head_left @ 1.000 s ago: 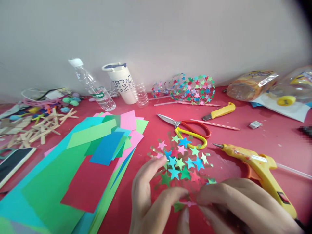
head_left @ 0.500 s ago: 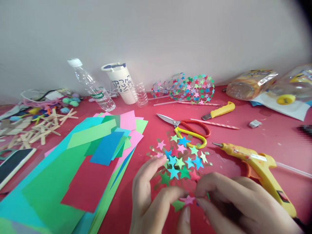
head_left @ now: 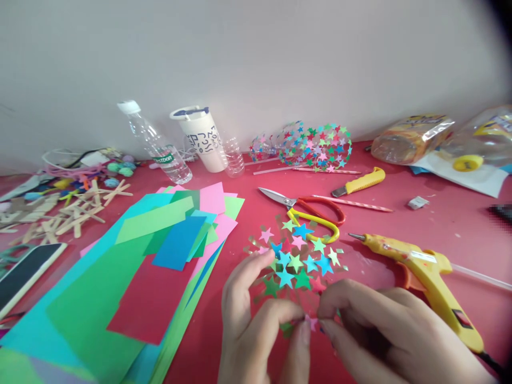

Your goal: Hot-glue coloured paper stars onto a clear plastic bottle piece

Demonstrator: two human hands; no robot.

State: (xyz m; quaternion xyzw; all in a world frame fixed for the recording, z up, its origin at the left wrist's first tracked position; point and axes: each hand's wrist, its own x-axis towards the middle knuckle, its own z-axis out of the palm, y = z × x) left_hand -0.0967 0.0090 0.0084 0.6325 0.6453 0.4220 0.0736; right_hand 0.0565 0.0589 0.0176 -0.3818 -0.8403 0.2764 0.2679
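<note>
Over the red tabletop, my left hand (head_left: 260,325) pinches a small pink paper star (head_left: 312,323) between thumb and bent forefinger; its index finger reaches up beside the star cluster. My right hand (head_left: 372,325) has thumb and forefinger closed at the star's right edge, their tips hiding part of it. A green piece (head_left: 286,329) shows behind the left fingers. Just beyond both hands lie several coloured stars (head_left: 303,280) in a cluster, on what looks like a clear backing. Scissors (head_left: 304,208) with red and yellow handles lie behind them.
Coloured paper sheets (head_left: 88,298) spread on the left, by a phone (head_left: 32,272) and craft sticks (head_left: 78,216). A yellow glue gun (head_left: 428,272) lies right, a yellow cutter (head_left: 364,181) behind. A water bottle (head_left: 160,149), tumbler (head_left: 202,144) and star-covered bottle (head_left: 316,146) line the wall.
My left thumb and forefinger have closed onto the pink star, covering more of it. My right fingers have shifted slightly left. The camera view has moved a little.
</note>
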